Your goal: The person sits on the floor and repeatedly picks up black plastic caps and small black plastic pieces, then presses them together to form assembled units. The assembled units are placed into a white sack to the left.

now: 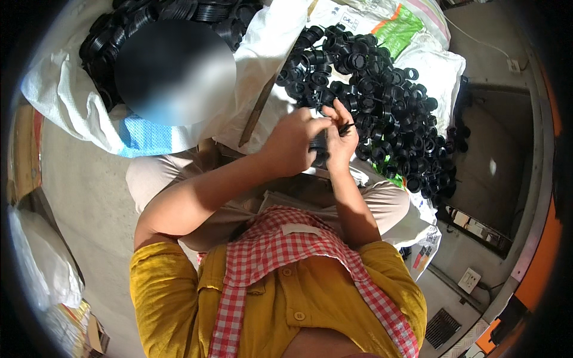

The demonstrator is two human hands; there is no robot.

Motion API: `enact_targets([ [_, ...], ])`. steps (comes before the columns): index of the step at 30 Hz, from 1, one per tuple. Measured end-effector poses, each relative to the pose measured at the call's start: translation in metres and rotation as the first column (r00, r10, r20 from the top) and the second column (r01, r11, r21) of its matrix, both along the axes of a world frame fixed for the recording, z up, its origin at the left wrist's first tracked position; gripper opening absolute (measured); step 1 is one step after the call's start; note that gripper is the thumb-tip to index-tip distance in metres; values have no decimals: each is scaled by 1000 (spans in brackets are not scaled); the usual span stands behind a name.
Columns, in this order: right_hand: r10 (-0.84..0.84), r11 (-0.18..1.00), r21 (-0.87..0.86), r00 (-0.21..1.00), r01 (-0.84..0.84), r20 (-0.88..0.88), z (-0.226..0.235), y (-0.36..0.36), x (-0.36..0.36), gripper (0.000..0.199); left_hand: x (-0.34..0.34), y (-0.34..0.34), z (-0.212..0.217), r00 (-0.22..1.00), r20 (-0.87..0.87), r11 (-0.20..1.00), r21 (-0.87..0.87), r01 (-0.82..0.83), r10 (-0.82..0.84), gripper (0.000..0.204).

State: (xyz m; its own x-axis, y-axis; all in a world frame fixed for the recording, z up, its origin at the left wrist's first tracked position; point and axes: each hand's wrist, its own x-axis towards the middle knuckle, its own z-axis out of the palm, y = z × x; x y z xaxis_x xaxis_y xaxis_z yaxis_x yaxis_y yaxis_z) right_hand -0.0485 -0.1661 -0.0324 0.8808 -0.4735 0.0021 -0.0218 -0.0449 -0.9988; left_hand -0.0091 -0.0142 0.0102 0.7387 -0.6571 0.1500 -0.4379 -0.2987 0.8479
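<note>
My left hand [292, 142] and my right hand [342, 140] meet in front of my lap. Between them is a black ribbed plastic cap [318, 143], partly hidden by my fingers. The left fingers are curled against its upper side, with the thumb lower down. My right hand is closed around its other side, and a thin black bit [346, 127] pokes out by the right fingers. A large heap of loose black plastic caps [382, 101], round and hollow, spreads just beyond and to the right of my hands.
A white woven sack [68, 98] full of black ringed parts [197, 12] stands at the far left, partly covered by a blurred patch. A wooden strip [258, 112] lies between sack and heap. Clear plastic bags [45, 256] are at left, a socket [470, 279] at right.
</note>
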Motion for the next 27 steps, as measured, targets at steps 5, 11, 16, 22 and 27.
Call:
enact_targets([
  [5,-100,746,-663,972,-69,-215,-83,-85,-14,32,35,37,60,710,652,959,-99,-266,264,51],
  [11,-215,375,-608,572,-700,-791,-101,-118,-19,55,87,80,92,213,732,552,-258,-793,647,67],
  [16,-281,297,-550,479,-781,-832,-122,-130,-12,56,83,68,74,207,829,780,-362,-510,520,54],
  [22,210,442,-659,785,-608,-583,-46,-89,0,38,34,22,21,956,287,994,107,21,-52,65],
  [27,536,728,-340,804,-595,-258,39,-35,-1,45,17,-2,-7,989,-111,995,13,98,-96,68],
])
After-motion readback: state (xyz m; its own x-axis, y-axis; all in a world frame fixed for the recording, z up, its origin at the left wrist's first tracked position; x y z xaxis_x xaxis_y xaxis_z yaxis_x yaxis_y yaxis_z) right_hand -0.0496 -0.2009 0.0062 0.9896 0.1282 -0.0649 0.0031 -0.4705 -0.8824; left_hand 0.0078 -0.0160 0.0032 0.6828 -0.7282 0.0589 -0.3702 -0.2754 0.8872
